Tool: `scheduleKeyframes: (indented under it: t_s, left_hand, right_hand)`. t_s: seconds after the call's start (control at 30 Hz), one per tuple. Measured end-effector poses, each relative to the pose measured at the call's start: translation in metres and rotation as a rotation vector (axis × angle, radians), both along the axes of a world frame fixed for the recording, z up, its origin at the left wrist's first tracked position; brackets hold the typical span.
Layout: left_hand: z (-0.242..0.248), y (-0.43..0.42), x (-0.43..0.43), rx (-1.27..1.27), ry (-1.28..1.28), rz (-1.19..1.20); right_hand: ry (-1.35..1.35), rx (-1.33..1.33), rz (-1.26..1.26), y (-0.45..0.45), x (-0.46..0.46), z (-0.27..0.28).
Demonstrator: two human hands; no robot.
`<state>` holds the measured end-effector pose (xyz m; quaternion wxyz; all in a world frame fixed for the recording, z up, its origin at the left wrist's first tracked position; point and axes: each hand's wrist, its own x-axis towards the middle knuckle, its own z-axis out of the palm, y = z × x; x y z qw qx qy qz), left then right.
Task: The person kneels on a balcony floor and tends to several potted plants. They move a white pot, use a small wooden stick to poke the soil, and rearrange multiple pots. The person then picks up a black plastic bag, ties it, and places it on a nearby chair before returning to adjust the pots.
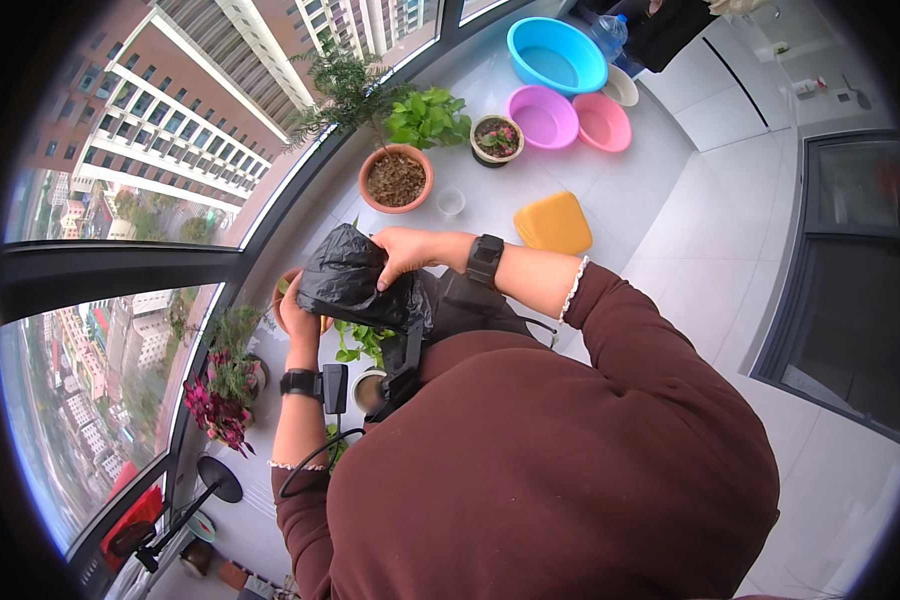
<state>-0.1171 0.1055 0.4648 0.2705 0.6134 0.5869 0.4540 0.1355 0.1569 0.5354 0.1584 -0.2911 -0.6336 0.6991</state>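
A black plastic bag is held between both hands above the person's lap. My left hand grips its lower left side. On the upper right edge of the bag, my right hand has its thumb and fingers closed. What the bag contains is hidden. Partly behind the bag, an orange-rimmed pot shows at its left. Green leaves and a round pot are just below it. Beyond my right hand stand a terracotta pot with a shrub and a clear plastic cup.
A yellow stool stands right of the cup. Farther off are a small flowerpot, a blue basin, a purple basin and a pink basin. Windows run along the left, with a magenta-leaved plant beside them.
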Motion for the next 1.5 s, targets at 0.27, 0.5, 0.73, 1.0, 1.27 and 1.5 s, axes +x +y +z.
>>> scheduleKeyframes:
  t_s: [0.27, 0.5, 0.73, 1.0, 1.27, 1.5]
  left_hand:
    - [0.02, -0.021, 0.007, -0.023, -0.005, 0.062]
    - [0.033, -0.029, 0.029, -0.025, -0.055, 0.092]
    - [0.021, -0.06, 0.042, -0.083, -0.03, 0.078]
    - [0.002, -0.068, 0.11, 0.065, -0.047, 0.03]
    - [0.015, -0.074, 0.148, -0.067, -0.225, -0.056]
    - [0.051, -0.094, 0.132, 0.078, -0.378, -0.14]
  right_hand:
    - [-0.138, 0.191, 0.145, -0.008, -0.005, -0.005]
    - [-0.169, 0.039, 0.186, -0.013, 0.004, -0.009]
    - [0.032, 0.024, 0.043, -0.04, 0.007, 0.002]
    - [0.11, -0.252, -0.117, -0.02, 0.056, -0.023]
    - [0.001, -0.304, -0.245, 0.014, 0.072, -0.02]
    - [0.221, -0.168, 0.005, 0.005, 0.02, 0.006]
